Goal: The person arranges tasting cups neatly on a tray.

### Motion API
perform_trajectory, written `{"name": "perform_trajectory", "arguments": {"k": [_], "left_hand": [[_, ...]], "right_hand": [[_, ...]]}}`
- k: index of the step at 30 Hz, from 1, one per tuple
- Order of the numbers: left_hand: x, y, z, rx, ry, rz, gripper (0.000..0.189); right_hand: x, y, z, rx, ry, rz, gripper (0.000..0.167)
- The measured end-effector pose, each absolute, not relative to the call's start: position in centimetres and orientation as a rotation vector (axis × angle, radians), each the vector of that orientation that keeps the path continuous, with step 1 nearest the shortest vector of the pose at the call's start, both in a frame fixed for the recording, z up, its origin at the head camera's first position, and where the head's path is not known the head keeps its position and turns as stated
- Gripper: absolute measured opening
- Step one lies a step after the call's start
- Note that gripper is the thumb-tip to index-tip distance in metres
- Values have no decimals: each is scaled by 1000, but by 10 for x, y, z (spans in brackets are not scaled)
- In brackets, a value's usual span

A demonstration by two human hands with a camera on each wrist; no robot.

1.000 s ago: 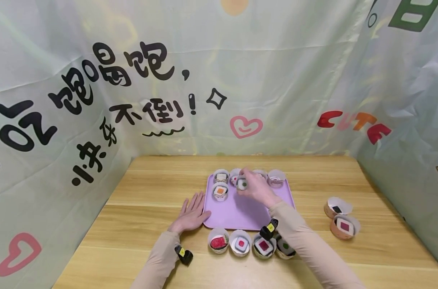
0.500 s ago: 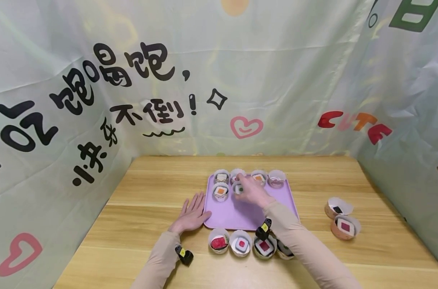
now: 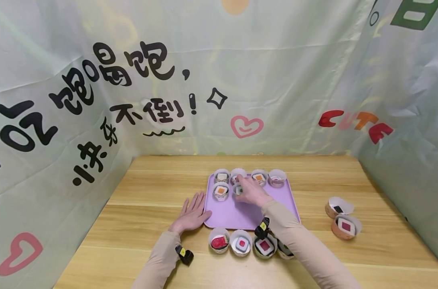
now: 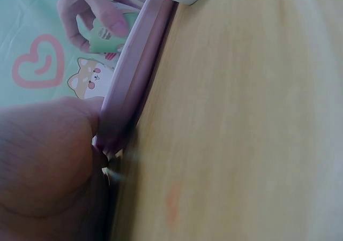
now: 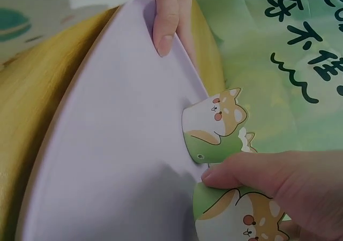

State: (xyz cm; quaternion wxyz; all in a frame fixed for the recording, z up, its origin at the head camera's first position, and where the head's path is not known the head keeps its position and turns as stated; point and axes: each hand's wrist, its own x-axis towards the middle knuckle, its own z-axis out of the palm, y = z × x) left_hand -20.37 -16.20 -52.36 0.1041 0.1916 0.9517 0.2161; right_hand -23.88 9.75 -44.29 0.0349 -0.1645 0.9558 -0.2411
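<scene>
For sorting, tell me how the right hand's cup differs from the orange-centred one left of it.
The held cup is pinched by the right hand; the orange-centred cup stands unheld on the tray. The held cup shows green inside, partly hidden; the orange-centred cup shows an orange square. Both have green outsides with a dog print.

Lilac tray (image 3: pixel 230 214) on a honey-coloured, wood-grained worktop (image 3: pixel 150 180).
At the tray, the held cup (image 5: pixel 225 215) wears green with a tan-and-white cartoon dog (image 5: pixel 261 219); its filling (image 3: pixel 238 190) seems white and green, though half hidden. Right of the tray, the nearer cup (image 3: pixel 339 233) is orange-brown, its block (image 3: pixel 346 226) white with a magenta square. Behind the tray, pale green cloth (image 3: pixel 284 84) bears a pink heart (image 3: pixel 246 129).
</scene>
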Motion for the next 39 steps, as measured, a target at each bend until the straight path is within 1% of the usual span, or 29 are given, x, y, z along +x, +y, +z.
{"name": "perform_trajectory", "arguments": {"k": [9,12,16,23,27,34,39], "left_hand": [[-199,-159,-513,556,2793,644,72],[-196,-159,-507,564,2776,674,74],[-196,-160,-504,584,2769,712,77],[-199,-160,-511,544,2788,613,73],[-198,-160,-508,558,2776,658,75],[-196,-161,-507,590,2765,707,78],[-200,-160,-514,551,2793,635,74]], "right_hand": [[-239,97,-445,-506,2970,-708,56],[-237,99,-443,-500,2957,-740,62],[-235,105,-441,-498,2924,-795,65],[-233,115,-442,-605,2918,-858,62],[-234,118,-442,-649,2935,-864,60],[-234,116,-445,-613,2940,-871,64],[-236,115,-447,-595,2950,-874,65]]}}
